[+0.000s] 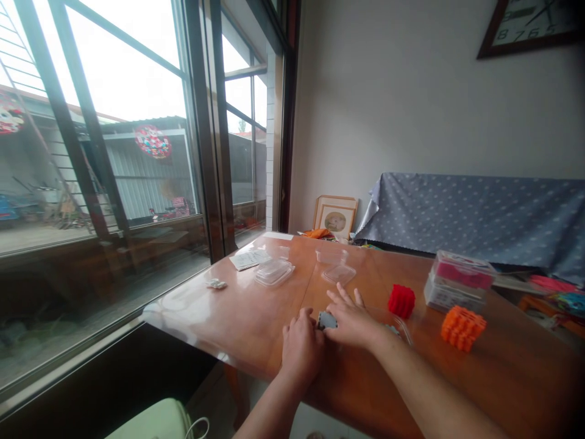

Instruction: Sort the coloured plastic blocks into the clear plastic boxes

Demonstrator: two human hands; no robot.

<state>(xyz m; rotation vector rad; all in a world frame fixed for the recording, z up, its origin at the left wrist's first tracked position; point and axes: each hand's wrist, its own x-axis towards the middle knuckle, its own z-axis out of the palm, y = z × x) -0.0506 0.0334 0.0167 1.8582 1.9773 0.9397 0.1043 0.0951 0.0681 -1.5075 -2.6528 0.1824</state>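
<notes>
Near the middle of the table, a small flat grey piece (328,320) with a notched-looking edge sits between my two hands. My left hand (302,344) is closed, its fingers curled at the piece's left side. From the right, my right hand (351,318) reaches over with several fingers raised and spread, while its thumb side meets the piece. The exact fingertip contact is partly hidden. Just right of my hand stands a bumpy red cube (401,300). A similar orange cube (463,328) lies farther right. A clear tray edge (404,332) shows behind my right forearm.
Stacked clear boxes (459,280) with pink contents stand at the right. Clear plastic containers (274,271), a clear lid (339,273), a paper sheet (249,259) and a small packet (216,283) lie farther back. Windows line the left; a green chair (153,421) is below.
</notes>
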